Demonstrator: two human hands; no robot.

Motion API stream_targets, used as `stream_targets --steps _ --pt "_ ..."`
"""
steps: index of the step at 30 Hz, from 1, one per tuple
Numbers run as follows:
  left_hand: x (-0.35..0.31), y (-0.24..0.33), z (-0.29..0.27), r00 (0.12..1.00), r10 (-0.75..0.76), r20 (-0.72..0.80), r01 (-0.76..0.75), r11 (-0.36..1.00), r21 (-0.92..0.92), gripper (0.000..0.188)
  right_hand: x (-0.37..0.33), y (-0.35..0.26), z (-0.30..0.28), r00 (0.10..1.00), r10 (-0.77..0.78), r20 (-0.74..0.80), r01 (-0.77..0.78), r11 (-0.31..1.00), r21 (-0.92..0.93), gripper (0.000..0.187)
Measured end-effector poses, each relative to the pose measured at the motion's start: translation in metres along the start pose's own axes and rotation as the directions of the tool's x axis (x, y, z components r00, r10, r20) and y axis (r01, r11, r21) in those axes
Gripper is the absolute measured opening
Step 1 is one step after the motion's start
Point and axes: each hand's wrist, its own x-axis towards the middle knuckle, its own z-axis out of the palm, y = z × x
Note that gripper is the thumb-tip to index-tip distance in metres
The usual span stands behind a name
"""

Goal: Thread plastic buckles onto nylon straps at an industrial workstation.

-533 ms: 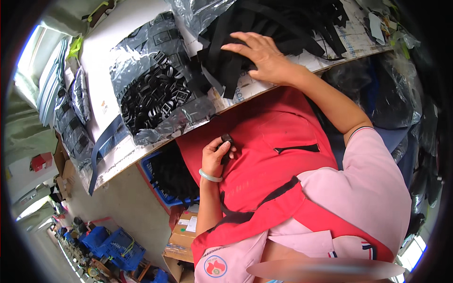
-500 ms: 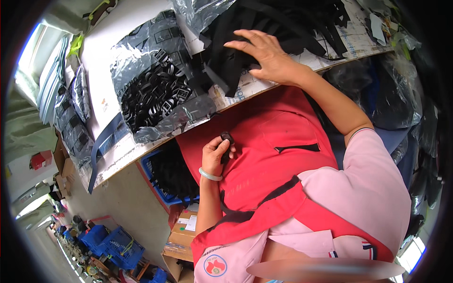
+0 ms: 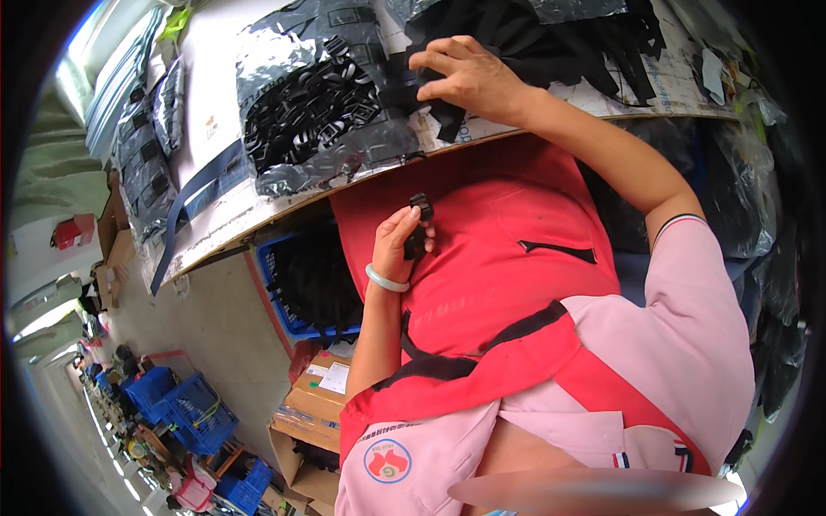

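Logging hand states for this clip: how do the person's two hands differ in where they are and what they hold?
The left hand is held low in front of the red apron, gripping a small black buckle; the right hand reaches up onto the table, fingers spread over black straps. The left wrist wears a pale bangle; the right wrist is bare. Both touch black items.

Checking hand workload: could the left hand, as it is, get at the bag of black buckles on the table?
Probably not freely: the left hand already pinches a small black buckle below the table edge; the bag of black buckles lies uncovered above.
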Motion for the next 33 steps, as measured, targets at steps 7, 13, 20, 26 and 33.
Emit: stream_targets --steps 7,13,20,26,33 --pt "-0.018 -0.004 0.005 0.996 0.087 -0.035 -0.088 0.996 -0.031 0.022 0.092 -0.010 -0.092 0.829 -0.042 -0.557 0.122 0.987 0.107 0.018" --pt "-0.042 0.017 0.012 0.917 0.278 -0.287 -0.216 0.949 0.230 0.017 0.063 -0.075 -0.181 0.857 0.497 -0.134 -0.148 0.488 0.860 0.019" --pt "-0.045 0.050 0.040 0.831 0.485 -0.274 -0.334 0.828 0.451 0.015 -0.009 -0.124 -0.057 0.784 0.303 0.541 -0.570 0.007 0.822 0.024" --pt "-0.037 0.039 0.044 0.784 0.557 -0.275 -0.382 0.781 0.494 0.012 -0.016 -0.132 -0.024 0.589 0.138 0.796 -0.741 -0.300 0.600 0.024" --pt "-0.029 0.036 0.031 0.538 0.842 0.039 -0.442 0.243 0.863 0.010 -0.009 -0.128 -0.020 0.577 0.136 0.805 -0.682 -0.463 0.566 0.027"
